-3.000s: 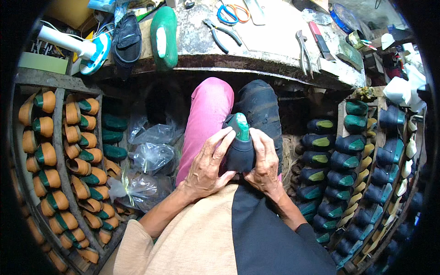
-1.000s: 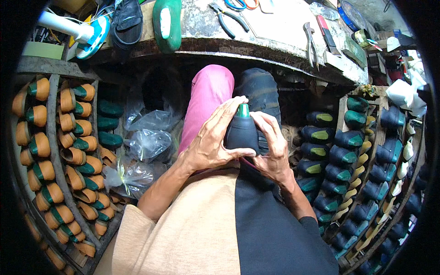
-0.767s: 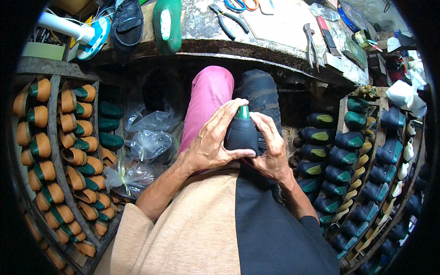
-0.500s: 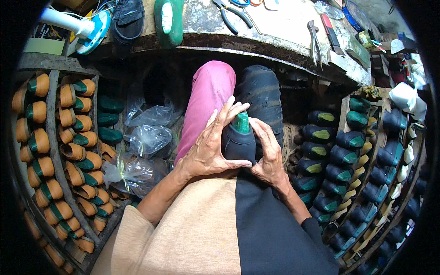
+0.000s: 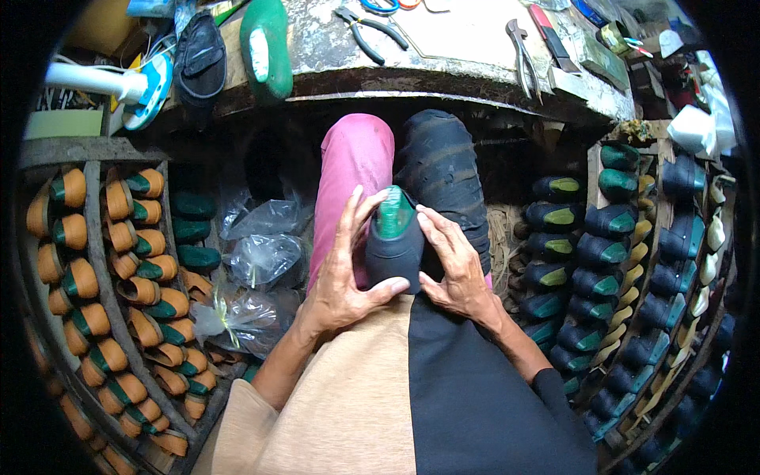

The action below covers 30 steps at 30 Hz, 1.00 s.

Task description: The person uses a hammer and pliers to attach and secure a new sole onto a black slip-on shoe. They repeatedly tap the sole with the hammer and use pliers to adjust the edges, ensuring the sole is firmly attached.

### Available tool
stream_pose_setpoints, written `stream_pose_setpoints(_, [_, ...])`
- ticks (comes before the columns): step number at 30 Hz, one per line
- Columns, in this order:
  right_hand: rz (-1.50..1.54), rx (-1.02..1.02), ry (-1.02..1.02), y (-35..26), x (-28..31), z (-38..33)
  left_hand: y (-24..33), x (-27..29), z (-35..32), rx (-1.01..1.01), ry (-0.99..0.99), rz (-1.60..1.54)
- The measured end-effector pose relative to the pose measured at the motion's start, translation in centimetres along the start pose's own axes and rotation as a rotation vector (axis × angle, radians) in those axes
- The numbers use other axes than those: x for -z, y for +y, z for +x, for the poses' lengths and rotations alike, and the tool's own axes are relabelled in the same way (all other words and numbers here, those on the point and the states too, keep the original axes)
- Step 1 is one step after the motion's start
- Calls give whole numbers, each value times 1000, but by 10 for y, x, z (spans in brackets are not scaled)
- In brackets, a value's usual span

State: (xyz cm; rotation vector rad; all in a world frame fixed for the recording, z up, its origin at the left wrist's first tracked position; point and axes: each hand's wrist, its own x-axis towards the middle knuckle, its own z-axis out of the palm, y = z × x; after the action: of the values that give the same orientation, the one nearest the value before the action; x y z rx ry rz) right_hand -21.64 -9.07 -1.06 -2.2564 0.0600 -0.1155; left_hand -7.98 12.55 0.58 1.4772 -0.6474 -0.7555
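Note:
A black shoe upper [image 5: 393, 261] is fitted over a green shoe last [image 5: 393, 214], held upright in front of my belly, between my thighs. My left hand [image 5: 348, 273] grips it from the left. Its fingertips reach the top of the green last and its thumb presses the rounded black end nearest me. On the opposite side my right hand [image 5: 457, 273] curves along the shoe's edge, fingers forward and thumb close to the near end. The shoe's underside is hidden.
Wooden racks [image 5: 99, 237] hold several tan shoes at left; more racks [image 5: 590, 198] carry black shoes at right. Clear plastic bags [image 5: 265, 245] lie by my left leg. Ahead, a worn workbench [image 5: 467, 55] bears pliers [image 5: 368, 33], pincers [image 5: 522, 59] and a green last [image 5: 267, 47].
The shoe has tipped so more of the green last shows. My thumbs have drawn apart at its near end. The view has shifted a little, with the bench sitting lower at the left.

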Motion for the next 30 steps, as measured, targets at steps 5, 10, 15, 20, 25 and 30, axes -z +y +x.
stream_pose_setpoints(5, [-47,36,-2,-7,-5,7,4,17,-7,108,89,-245])
stream_pose_setpoints(10, [20,3,53,-2,-1,2,4,12,4,21,-34,14])
stream_pose_setpoints(15, [74,-50,76,15,12,-7,3,-5,32,-178,-179,346])
stream_pose_setpoints(20, [204,-148,174,23,30,-4,4,-9,43,-217,-103,433])
stream_pose_setpoints(25, [215,-190,161,18,38,13,-4,-7,56,-154,14,372])
stream_pose_setpoints(30, [144,-12,185,10,47,32,-15,0,66,-111,51,322])
